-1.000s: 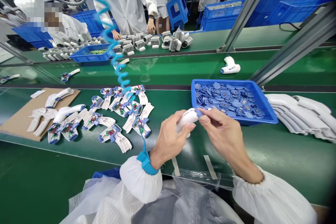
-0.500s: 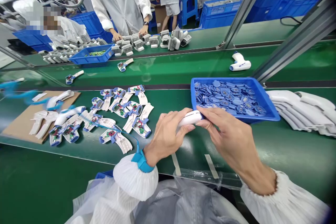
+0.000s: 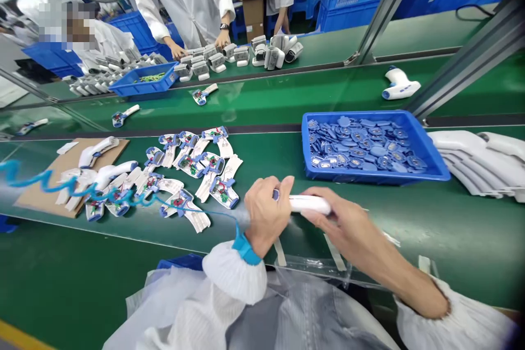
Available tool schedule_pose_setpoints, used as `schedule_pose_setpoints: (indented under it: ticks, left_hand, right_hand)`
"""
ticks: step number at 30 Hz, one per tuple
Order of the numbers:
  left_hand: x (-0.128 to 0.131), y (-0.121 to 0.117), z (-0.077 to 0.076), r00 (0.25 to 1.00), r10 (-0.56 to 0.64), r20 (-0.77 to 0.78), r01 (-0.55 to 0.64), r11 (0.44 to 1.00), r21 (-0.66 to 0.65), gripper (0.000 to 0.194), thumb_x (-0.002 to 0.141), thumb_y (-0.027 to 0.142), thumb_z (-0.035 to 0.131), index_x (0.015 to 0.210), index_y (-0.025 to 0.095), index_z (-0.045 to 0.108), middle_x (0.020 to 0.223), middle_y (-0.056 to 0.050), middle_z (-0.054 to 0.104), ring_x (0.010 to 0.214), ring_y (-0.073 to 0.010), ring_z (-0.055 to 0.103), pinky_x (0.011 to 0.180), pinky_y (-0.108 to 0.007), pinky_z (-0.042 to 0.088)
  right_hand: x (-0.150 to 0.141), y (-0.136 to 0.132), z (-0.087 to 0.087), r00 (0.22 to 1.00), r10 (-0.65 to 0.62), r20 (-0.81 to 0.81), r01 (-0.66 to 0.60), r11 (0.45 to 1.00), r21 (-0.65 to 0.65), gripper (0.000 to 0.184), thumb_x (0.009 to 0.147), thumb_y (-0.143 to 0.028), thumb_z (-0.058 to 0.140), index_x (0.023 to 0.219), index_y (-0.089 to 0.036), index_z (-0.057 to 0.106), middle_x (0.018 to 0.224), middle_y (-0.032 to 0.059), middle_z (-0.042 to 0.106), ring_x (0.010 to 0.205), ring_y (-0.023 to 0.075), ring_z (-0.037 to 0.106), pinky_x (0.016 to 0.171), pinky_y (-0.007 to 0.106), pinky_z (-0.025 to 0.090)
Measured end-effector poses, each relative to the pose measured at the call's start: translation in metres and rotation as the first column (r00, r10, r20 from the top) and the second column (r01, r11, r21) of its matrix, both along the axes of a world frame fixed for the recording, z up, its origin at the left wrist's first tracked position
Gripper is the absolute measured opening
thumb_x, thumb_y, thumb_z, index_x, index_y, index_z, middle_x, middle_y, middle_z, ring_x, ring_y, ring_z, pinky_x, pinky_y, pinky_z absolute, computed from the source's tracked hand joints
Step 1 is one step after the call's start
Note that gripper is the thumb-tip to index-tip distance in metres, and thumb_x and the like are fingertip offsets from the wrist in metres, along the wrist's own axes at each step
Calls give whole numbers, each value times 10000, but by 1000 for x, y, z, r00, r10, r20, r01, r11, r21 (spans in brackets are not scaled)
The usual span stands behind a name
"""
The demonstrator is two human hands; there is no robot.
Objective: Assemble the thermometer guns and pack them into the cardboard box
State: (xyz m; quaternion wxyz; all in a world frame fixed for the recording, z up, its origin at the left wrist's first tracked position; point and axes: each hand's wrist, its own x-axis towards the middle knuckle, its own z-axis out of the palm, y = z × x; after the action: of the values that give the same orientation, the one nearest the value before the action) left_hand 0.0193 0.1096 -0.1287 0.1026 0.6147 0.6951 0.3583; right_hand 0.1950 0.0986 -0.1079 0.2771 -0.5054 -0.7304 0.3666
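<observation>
Over conveyor belt [image 3: 410, 240], left hand [image 3: 266, 213], right hand [image 3: 348, 227] — gripping white thermometer housing [image 3: 309, 204]

A thermometer housing [image 3: 309, 204] is held between the left hand [image 3: 267, 213] and the right hand [image 3: 348, 229] over a conveyor belt [image 3: 410, 229]. Ahead of the hands, a tray [image 3: 371, 176] filled with button-shaped parts [image 3: 361, 147] is set on the belt, with stacked shell halves [image 3: 476, 161] placed to its right. To the left, opened circuit-fitted housings [image 3: 192, 175] are laid out beside a cardboard sheet [image 3: 39, 199], on which further shells [image 3: 98, 152] are placed. Single units [image 3: 400, 85] are spaced along a second belt [image 3: 287, 101] behind. On a third belt beyond, assembled units [image 3: 246, 54] are lined up beside a second tray [image 3: 143, 90], a co-worker's hand [image 3: 222, 39] resting among them.
</observation>
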Motion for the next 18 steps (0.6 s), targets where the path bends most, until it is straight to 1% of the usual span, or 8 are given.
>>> schedule_pose_setpoints:
  ticks: [2, 5, 8, 10, 12, 14, 16, 18]
  left_hand:
    - [2, 9, -5, 999, 19, -34, -20, 999, -26, 517, 1030, 423, 502, 562, 203, 498, 566, -18, 541, 584, -151, 482, 623, -318, 330]
    - [-2, 15, 2, 989, -147, 0, 146, 985, -95, 519, 1012, 412, 519, 539, 199, 504, 555, -16, 550, 576, -146, 495, 626, -312, 345]
    - [-11, 3, 12, 953, -282, 108, 289, 956, -52, 335, 979, 452, 591, 779, 200, 685, 831, -55, 717, 820, -202, 635, 777, -328, 469]
    - [-15, -6, 10, 955, -250, 159, 239, 967, 83, 299, 991, 446, 567, 889, 195, 692, 975, -88, 729, 956, -224, 645, 873, -355, 498]
    - [-15, -7, 0, 972, -93, 217, 66, 990, 128, 391, 1021, 451, 506, 742, 200, 616, 815, -69, 684, 822, -195, 626, 795, -331, 501]
    - [-13, 3, -12, 962, 60, 266, -75, 996, 45, 513, 1036, 482, 480, 601, 211, 494, 614, -14, 566, 632, -149, 538, 665, -291, 453]
    - [-11, 19, -20, 962, 110, 250, -99, 993, -57, 552, 1037, 480, 479, 558, 208, 445, 555, 9, 506, 571, -127, 483, 605, -275, 399]
    - [-10, 33, -21, 978, 103, 180, -86, 991, -99, 559, 1047, 417, 437, 531, 206, 402, 540, 7, 483, 557, -124, 460, 587, -276, 361]
  right_hand:
    - [-9, -10, -4, 999, -43, 32, 40, 996, 82, 323, 981, -501, 526, 1079, -233, 677, 895, 45, 725, 666, 193, 621, 586, 319, 474]
    - [-18, -20, -9, 979, -204, 4, 202, 973, 115, 378, 944, -552, 538, 1019, -212, 683, 828, 63, 704, 642, 202, 601, 588, 331, 455]
    - [-14, -16, -11, 956, -288, -54, 263, 926, -271, 485, 904, -668, 546, 833, -207, 680, 584, 26, 592, 487, 166, 485, 493, 304, 382]
    - [-10, -9, -13, 928, -356, -105, 221, 758, -614, 584, 901, -734, 498, 697, -203, 628, 487, 5, 494, 397, 126, 358, 410, 278, 274]
    - [-9, -5, -16, 930, -338, -148, 111, 639, -761, 605, 899, -743, 495, 700, -189, 638, 534, 24, 552, 375, 112, 349, 381, 270, 252]
    - [-14, -6, -19, 971, -188, -147, 52, 766, -640, 528, 902, -682, 552, 884, -181, 719, 674, 52, 669, 434, 137, 475, 427, 279, 350]
    - [-23, -8, -22, 999, -16, -34, 5, 949, -314, 460, 947, -601, 530, 1025, -203, 747, 711, 52, 701, 514, 170, 563, 511, 294, 404]
    - [-33, -10, -24, 993, 33, 114, -33, 999, -1, 445, 1001, -522, 445, 987, -208, 760, 658, 57, 683, 522, 188, 580, 527, 304, 371]
